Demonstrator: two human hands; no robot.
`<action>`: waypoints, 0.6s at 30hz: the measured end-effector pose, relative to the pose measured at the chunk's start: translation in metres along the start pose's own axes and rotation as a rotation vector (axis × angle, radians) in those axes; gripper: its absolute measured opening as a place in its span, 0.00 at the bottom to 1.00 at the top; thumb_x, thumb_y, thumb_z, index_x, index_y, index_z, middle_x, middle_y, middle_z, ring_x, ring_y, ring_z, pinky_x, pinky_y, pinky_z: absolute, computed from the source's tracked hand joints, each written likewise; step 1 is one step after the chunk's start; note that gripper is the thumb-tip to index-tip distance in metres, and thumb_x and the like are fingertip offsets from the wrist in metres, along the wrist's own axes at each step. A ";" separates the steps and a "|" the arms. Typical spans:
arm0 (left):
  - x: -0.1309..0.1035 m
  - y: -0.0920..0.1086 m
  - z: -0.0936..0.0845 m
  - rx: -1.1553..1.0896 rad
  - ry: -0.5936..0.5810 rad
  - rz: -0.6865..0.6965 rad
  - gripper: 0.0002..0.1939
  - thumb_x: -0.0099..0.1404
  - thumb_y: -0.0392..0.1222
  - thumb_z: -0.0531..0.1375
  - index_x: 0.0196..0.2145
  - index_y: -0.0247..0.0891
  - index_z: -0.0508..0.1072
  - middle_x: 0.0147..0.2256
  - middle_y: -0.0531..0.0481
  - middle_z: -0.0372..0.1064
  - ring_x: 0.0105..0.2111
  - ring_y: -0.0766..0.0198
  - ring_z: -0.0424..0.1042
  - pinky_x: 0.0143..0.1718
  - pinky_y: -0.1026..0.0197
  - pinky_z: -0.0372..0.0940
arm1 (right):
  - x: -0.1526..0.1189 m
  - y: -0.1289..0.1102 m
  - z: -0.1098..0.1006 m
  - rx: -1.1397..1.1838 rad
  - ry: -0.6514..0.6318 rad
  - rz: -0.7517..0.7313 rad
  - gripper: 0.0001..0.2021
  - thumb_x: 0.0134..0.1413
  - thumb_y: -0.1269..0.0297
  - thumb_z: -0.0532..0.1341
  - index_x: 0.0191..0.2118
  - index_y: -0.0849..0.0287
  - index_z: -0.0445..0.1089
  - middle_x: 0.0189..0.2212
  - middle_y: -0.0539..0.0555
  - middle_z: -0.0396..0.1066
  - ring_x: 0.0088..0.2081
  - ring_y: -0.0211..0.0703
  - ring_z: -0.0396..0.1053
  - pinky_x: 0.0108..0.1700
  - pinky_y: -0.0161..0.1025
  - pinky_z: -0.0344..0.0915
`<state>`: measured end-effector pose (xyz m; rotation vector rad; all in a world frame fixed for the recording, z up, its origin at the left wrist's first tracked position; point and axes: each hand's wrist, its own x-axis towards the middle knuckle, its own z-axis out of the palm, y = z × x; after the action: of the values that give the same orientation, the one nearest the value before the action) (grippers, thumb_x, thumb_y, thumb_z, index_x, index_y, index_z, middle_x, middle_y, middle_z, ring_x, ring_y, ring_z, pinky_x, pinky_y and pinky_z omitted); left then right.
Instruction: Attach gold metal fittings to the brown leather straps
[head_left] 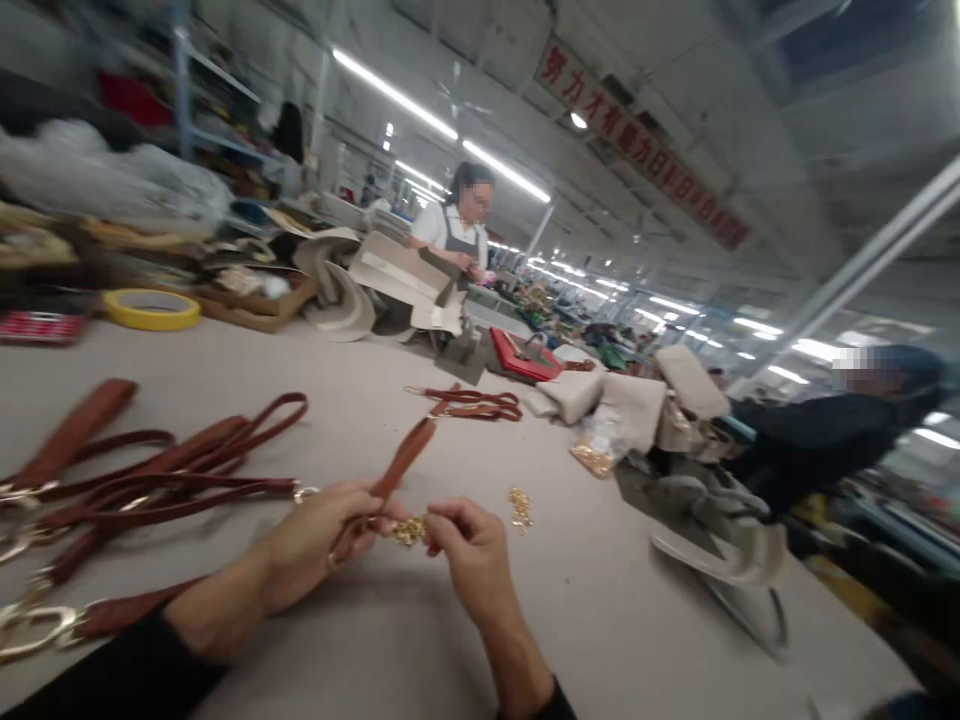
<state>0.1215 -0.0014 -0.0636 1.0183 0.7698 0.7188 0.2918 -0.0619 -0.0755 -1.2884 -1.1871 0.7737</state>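
My left hand (322,535) is closed around a brown leather strap (405,460), whose upper part slants up and away over the table. Beside its fingertips lies a pile of small gold metal pieces (409,531). At that pile, my right hand (472,545) has thumb and forefinger pinched together; anything between them is too small to make out. A second cluster of gold pieces (519,508) rests on the table to the right. Several more brown leather straps (202,460) with gold rings and clasps are heaped on the left. Another looped strap (480,403) lies farther back.
A yellow tape roll (152,310) and a cardboard tray (259,305) stand at the back left. Beige material pieces (630,405), a plastic bag of gold parts (598,450) and a red item (523,355) line the far side. One person stands behind the table, another at right.
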 end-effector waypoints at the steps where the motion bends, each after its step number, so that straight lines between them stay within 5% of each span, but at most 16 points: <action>1: -0.003 0.001 0.000 -0.024 -0.032 0.020 0.11 0.51 0.38 0.60 0.33 0.32 0.73 0.30 0.48 0.72 0.27 0.67 0.65 0.25 0.68 0.58 | 0.005 0.000 0.001 0.099 -0.025 0.030 0.05 0.47 0.64 0.65 0.30 0.59 0.75 0.19 0.47 0.72 0.21 0.36 0.67 0.26 0.34 0.66; 6: -0.006 0.000 0.009 -0.099 -0.157 0.098 0.13 0.54 0.38 0.61 0.39 0.35 0.70 0.34 0.50 0.71 0.36 0.64 0.69 0.40 0.64 0.62 | 0.007 0.002 0.014 0.282 -0.177 0.082 0.11 0.45 0.58 0.68 0.31 0.61 0.74 0.22 0.50 0.74 0.23 0.37 0.69 0.29 0.36 0.69; 11: -0.005 -0.009 0.010 0.064 -0.212 0.155 0.07 0.60 0.40 0.58 0.36 0.35 0.67 0.29 0.54 0.65 0.31 0.66 0.64 0.35 0.63 0.59 | 0.002 0.005 0.019 0.222 -0.187 0.105 0.11 0.46 0.59 0.68 0.31 0.62 0.74 0.21 0.50 0.74 0.23 0.37 0.69 0.30 0.36 0.69; 18: -0.008 -0.008 0.008 0.315 -0.236 0.256 0.05 0.63 0.40 0.53 0.32 0.37 0.67 0.31 0.53 0.64 0.35 0.64 0.64 0.40 0.63 0.60 | 0.004 0.007 0.015 0.234 -0.200 0.153 0.11 0.42 0.59 0.69 0.29 0.62 0.75 0.20 0.50 0.73 0.21 0.36 0.68 0.27 0.34 0.67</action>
<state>0.1251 -0.0143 -0.0663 1.4788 0.5613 0.6915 0.2803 -0.0525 -0.0829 -1.1357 -1.1244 1.1409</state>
